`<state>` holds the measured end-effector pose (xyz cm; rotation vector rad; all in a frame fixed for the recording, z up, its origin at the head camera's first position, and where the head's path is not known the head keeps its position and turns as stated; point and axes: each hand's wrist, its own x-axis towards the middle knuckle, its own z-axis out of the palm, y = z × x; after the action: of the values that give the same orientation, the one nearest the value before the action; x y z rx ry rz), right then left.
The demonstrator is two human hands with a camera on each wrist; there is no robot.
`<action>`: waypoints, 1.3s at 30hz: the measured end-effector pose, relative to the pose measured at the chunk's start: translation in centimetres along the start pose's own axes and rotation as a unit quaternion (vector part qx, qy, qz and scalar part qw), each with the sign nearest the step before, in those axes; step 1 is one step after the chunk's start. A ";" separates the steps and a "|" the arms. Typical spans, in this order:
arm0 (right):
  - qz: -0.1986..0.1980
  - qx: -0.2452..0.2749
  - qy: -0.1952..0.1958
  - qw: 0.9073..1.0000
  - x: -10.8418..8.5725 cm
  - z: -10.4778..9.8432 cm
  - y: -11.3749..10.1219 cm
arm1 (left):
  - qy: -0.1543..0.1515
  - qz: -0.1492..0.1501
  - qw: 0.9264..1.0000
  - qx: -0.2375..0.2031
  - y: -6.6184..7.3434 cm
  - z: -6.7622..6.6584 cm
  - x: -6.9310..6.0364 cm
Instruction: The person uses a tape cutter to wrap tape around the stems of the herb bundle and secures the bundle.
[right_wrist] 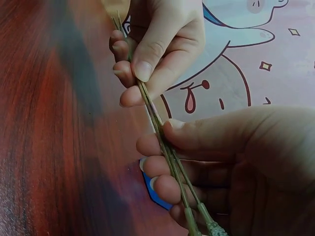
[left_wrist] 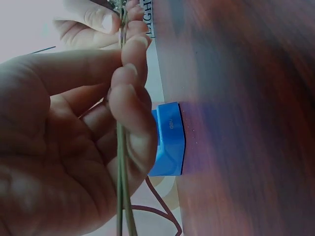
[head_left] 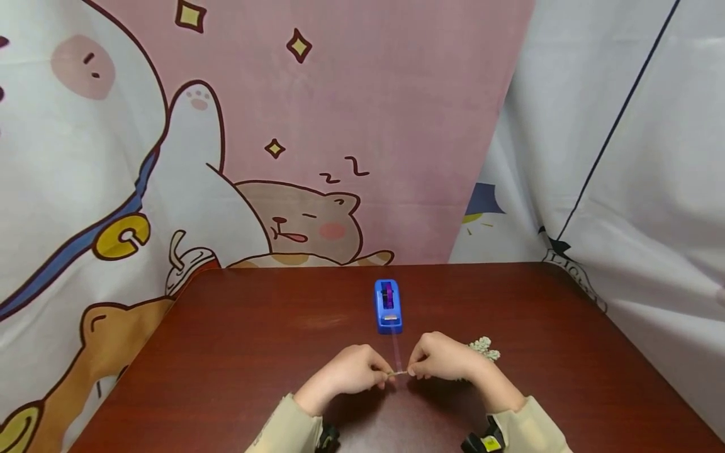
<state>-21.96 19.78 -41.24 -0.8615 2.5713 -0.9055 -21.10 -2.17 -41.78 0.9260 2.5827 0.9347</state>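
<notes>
Both hands pinch a small bundle of thin green stems (right_wrist: 155, 117). The left hand (head_left: 355, 371) grips it near the bare ends, thumb against fingers; in the left wrist view the stems (left_wrist: 121, 167) run down across its palm. My right hand (head_left: 447, 357) holds the stems closer to the pale flower heads (head_left: 484, 348), which show beyond its wrist. Between the two hands a short stretch of stem is bare to view. A strip of clear tape (head_left: 397, 352) runs from the blue tape dispenser (head_left: 379, 314) down to that stretch.
The dispenser stands on the dark red-brown table (head_left: 255, 333), beyond the hands. Behind the table hangs a cartoon-print cloth (head_left: 396, 126), with a white cloth (head_left: 640, 189) along the right side.
</notes>
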 end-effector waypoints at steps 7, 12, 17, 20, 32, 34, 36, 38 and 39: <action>-0.009 -0.023 0.017 1.000 0.0 0.1 -0.1 | 0.009 -0.010 1.000 -0.014 -0.3 0.3 0.2; -0.018 -0.039 0.030 0.999 0.0 -0.1 -0.2 | 0.005 -0.013 0.999 -0.036 -0.4 0.3 0.4; -0.027 -0.050 0.041 0.998 0.0 -0.2 -0.4 | 0.004 -0.018 0.998 -0.060 -0.4 0.3 0.4; -0.027 -0.052 0.045 0.997 -0.1 -0.2 -0.4 | 0.004 -0.024 0.997 -0.074 -0.5 0.2 0.5; -0.021 -0.034 0.052 0.998 0.0 -0.2 0.1 | -0.011 -0.052 0.986 -0.155 -1.2 0.4 0.6; -0.014 -0.032 0.054 0.998 -0.1 -0.2 0.2 | -0.019 -0.048 0.986 -0.160 -1.3 0.4 0.7; -0.007 -0.028 0.055 0.998 -0.1 -0.2 0.2 | -0.028 -0.045 0.985 -0.162 -1.4 0.5 0.7; -0.005 -0.025 0.053 0.998 -0.1 -0.2 0.2 | -0.039 -0.045 0.985 -0.164 -1.5 0.5 0.7; -0.005 -0.024 0.052 0.998 -0.1 -0.2 0.1 | -0.044 -0.047 0.984 -0.167 -1.6 0.6 0.7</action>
<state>-21.99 20.00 -41.17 -0.8626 2.6904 -0.9167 -22.16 -2.41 -43.23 0.7297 2.2782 1.2199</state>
